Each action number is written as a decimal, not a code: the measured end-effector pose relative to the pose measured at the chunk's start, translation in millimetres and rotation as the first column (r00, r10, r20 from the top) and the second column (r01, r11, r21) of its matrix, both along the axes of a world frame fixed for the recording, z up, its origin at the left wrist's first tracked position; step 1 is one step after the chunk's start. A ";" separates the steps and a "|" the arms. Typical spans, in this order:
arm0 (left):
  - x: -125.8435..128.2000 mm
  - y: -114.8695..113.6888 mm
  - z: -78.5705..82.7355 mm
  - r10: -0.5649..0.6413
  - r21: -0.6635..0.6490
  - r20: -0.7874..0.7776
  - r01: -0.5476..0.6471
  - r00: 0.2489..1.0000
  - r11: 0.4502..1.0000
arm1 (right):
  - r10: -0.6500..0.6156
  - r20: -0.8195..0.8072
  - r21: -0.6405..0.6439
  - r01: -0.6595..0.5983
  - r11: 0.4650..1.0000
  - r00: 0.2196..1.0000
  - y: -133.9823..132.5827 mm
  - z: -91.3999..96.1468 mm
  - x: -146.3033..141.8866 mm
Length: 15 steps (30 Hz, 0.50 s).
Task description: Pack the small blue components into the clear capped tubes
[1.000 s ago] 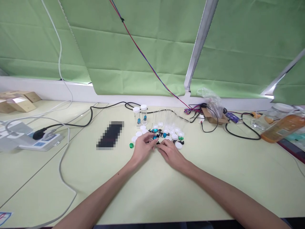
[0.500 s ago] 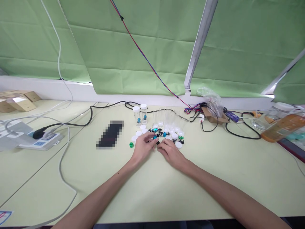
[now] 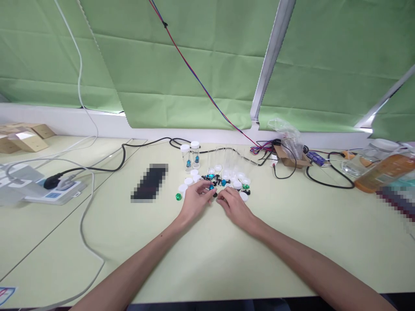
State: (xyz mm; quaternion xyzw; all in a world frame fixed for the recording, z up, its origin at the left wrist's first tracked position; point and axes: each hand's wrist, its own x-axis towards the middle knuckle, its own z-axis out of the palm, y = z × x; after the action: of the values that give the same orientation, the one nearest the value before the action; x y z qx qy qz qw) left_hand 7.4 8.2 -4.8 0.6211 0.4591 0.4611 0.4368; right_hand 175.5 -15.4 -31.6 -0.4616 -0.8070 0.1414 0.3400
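My left hand (image 3: 196,198) is closed in a pinch on a small shiny blue part (image 3: 212,187), which has a thin wire-like piece rising from it. Close by on the right, my right hand (image 3: 236,206) has its fingers curled together; whatever lies in them is hidden. A small black piece (image 3: 215,195) shows between the two hands. Beyond the fingers spreads a pile of white round caps (image 3: 237,185), black pieces and blue parts. A green part (image 3: 178,196) lies left of my left hand, and another green part (image 3: 246,187) is at the pile's right.
Two capped clear tubes (image 3: 195,156) with blue parts inside stand behind the pile. Several clear open tubes (image 3: 229,160) stand right of them. A pixelated dark object (image 3: 149,183) lies left. Power strip (image 3: 55,192), cables, cardboard box (image 3: 292,160) and orange bottle (image 3: 385,172) surround the area.
My right hand's fingertips have drawn slightly right, widening the gap between the hands. My left hand stays almost in place, still pinching the blue part.
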 end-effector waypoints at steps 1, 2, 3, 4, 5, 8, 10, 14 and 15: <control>0.4 -0.3 0.2 -0.003 -0.002 0.002 0.003 1.000 1.000 | 0.000 -0.005 0.001 0.000 1.000 1.000 0.1 0.0 0.0; 0.8 -0.8 0.5 -0.005 -0.006 0.005 0.005 1.000 1.000 | 0.001 -0.010 0.002 -0.001 1.000 1.000 0.2 -0.1 -0.1; 1.3 -1.2 0.7 -0.005 -0.012 0.010 0.005 1.000 1.000 | 0.002 -0.014 0.003 -0.002 1.000 1.000 0.3 -0.2 -0.1; 1.8 -1.7 0.9 -0.004 -0.019 0.016 0.005 1.000 1.000 | 0.004 -0.016 0.005 -0.004 1.000 1.000 0.4 -0.2 -0.1; 2.2 -2.2 1.1 -0.005 -0.026 0.023 0.005 1.000 1.000 | 0.004 -0.017 0.008 -0.004 1.000 1.000 0.6 -0.3 0.0; 2.8 -3.1 1.6 -0.021 -0.042 0.048 0.023 0.999 0.999 | 0.004 -0.045 0.024 -0.003 1.000 0.999 0.9 -0.2 0.6; 2.4 -3.1 2.2 -0.042 -0.054 0.064 0.045 0.997 0.998 | -0.003 -0.104 0.042 0.007 0.999 0.995 1.1 0.5 1.3; 1.9 -3.2 4.3 -0.085 -0.121 0.117 0.099 0.989 0.988 | -0.028 -0.267 0.098 0.056 0.994 0.963 1.8 3.0 2.5; 2.2 -3.5 4.9 -0.096 -0.145 0.139 0.116 0.986 0.983 | -0.032 -0.302 0.113 0.069 0.991 0.953 1.9 3.6 2.7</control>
State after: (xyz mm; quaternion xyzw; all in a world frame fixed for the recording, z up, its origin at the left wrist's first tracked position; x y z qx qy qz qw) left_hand 9.6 4.7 0.0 0.5779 0.4296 0.4405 0.5362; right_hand 178.2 -13.5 -28.0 -0.4338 -0.7413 0.1513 0.4893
